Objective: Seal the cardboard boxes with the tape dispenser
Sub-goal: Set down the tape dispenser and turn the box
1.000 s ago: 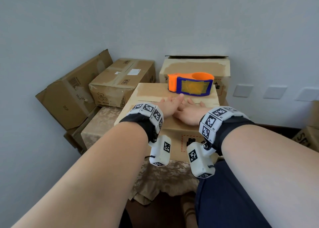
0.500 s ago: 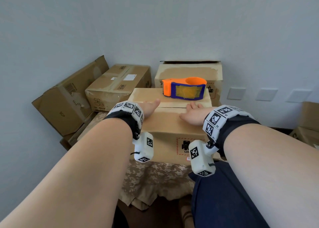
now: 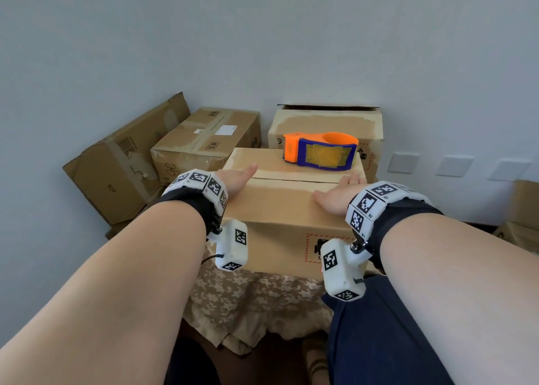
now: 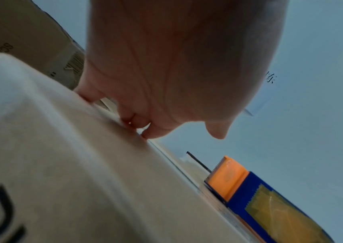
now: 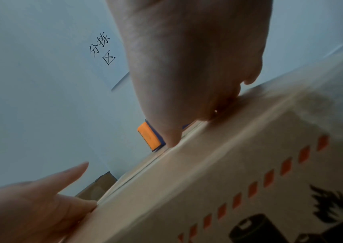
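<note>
Both hands, left hand (image 3: 237,177) and right hand (image 3: 339,193), press flat, fingers straight, holding nothing, on the brown cardboard box (image 3: 287,206). The orange-and-blue plastic tape dispenser (image 3: 320,154) sits on its far flap; released flaps may spring open, tipping it.

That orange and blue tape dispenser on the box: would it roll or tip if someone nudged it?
The tape dispenser lies flat on its broad side, so it would probably slide rather than roll or tip. It looks like hard plastic, likely stiff and fairly light.

"SCP" is printed on the leaning box (image 3: 116,177), and "分拣区" is written on a wall sheet (image 5: 104,49).
</note>
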`<state>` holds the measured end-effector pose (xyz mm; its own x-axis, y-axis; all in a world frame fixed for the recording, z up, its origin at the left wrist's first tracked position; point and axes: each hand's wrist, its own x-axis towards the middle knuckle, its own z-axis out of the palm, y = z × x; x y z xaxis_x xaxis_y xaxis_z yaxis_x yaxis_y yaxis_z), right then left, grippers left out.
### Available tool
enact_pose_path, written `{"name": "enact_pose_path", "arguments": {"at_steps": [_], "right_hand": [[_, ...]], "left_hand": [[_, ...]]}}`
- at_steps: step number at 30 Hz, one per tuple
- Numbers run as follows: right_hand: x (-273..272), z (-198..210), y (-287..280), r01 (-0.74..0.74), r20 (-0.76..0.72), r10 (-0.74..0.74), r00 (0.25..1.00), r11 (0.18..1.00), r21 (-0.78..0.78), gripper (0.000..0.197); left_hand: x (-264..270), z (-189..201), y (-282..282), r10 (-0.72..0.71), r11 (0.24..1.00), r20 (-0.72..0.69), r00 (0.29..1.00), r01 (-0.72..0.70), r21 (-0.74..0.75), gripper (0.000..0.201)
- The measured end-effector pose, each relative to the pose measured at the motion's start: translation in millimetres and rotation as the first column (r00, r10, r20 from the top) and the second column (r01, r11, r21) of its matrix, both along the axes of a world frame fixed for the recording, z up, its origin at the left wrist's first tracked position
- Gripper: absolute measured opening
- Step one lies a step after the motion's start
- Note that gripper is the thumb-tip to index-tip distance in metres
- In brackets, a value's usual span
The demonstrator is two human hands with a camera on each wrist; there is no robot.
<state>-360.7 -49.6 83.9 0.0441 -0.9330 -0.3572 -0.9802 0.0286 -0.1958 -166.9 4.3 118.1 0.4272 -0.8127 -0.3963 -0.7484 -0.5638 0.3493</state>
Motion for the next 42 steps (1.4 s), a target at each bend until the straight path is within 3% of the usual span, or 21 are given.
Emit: {"name": "enact_pose_path", "arguments": {"at_steps": [5,8,10,13,16,23,27,39,42], "right_hand": [[19.1,28.5,23.8,-0.064,-0.035,0.065,0.997,0.998,0.015,0.072],[43.6,29.4,30.6,-0.164,-0.083,0.167,0.982,0.986,0.039,0.066],[64.1,21.8,30.9,-0.206,-0.099,0.208,0.973,0.978,0.033,0.07],[90.8,10.5,26.4,-0.176,-0.065,0.176,0.982,0.984,0.003,0.087],[117.5,5.4,28.6,-0.199,-0.073,0.199,0.977,0.98,0.009,0.09],[167.9,-5.0,29.0,-0.385,-0.136,0.387,0.912,0.922,0.042,0.081],[182.6,-4.5,28.8,-0.468,-0.174,0.471,0.865,0.882,0.06,0.067],[188.0,7.9,23.1,-0.531,-0.222,0.547,0.807,0.837,0.13,0.06],[190.3,7.3,22.8,-0.534,-0.281,0.547,0.788,0.835,0.129,0.063]], "left_hand": [[39.2,-5.1,0.6,0.11,0.982,-0.232,0.966,-0.142,-0.127,0.109],[71.0,-26.8,-4.9,0.139,0.967,-0.501,0.854,-0.225,-0.116,0.135],[79.0,-29.6,2.2,0.123,0.964,-0.635,0.763,-0.245,-0.107,0.128],[68.3,-8.3,30.2,0.082,0.967,-0.732,0.676,-0.231,-0.105,0.111],[74.8,-10.3,35.6,0.042,0.97,-0.821,0.569,-0.219,-0.103,0.095],[96.5,-21.8,41.1,0.023,0.966,-0.91,0.414,-0.243,-0.086,0.1],[108.0,-29.7,42.2,-0.001,0.975,-0.914,0.406,-0.202,-0.091,0.099],[139.6,-43.6,32.7,-0.066,0.992,-0.885,0.462,-0.067,-0.109,0.106],[139.2,-42.4,27.0,-0.106,0.988,-0.898,0.427,-0.06,-0.145,0.105]]}}
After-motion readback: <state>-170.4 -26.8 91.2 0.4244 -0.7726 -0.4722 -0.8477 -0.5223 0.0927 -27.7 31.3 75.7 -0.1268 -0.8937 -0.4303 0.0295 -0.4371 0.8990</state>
